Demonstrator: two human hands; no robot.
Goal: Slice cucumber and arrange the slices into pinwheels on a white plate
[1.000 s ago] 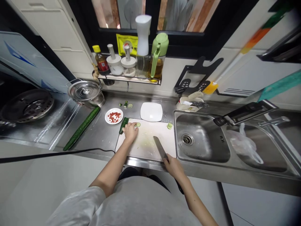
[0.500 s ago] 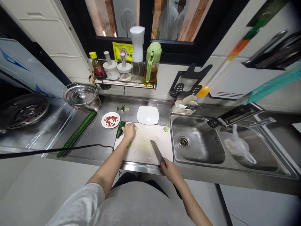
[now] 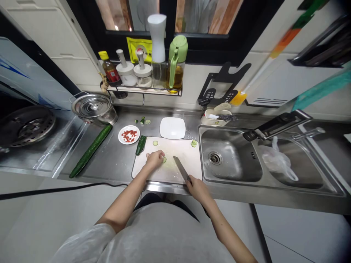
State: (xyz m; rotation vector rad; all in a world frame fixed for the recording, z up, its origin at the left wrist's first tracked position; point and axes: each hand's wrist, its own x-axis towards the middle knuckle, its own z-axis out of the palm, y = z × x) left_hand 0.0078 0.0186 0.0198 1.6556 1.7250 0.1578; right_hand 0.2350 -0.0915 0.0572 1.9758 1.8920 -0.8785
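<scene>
My left hand (image 3: 155, 159) is over the white cutting board (image 3: 175, 177), fingers curled together with a thin cucumber slice (image 3: 164, 160) at their tips. My right hand (image 3: 197, 188) grips the handle of a kitchen knife (image 3: 181, 168), whose blade points up and left over the board. A cut piece of cucumber (image 3: 140, 145) lies across the board's left edge. Another slice (image 3: 155, 143) rests near the top of the board, and a few slices (image 3: 194, 143) sit in its upper right corner.
Behind the board are a white dish (image 3: 172, 128), a plate of chopped red pieces (image 3: 128, 141) and cucumber scraps (image 3: 142, 120). A long cucumber (image 3: 91, 151) and a lidded pot (image 3: 94, 108) stand left. The sink (image 3: 230, 171) adjoins the board's right; a seasoning shelf (image 3: 142, 89) hangs above.
My left hand has moved from beside the cucumber piece rightward and nearer the board's middle, with a slice at its fingertips. The knife stays in my right hand. The view has tilted slightly.
</scene>
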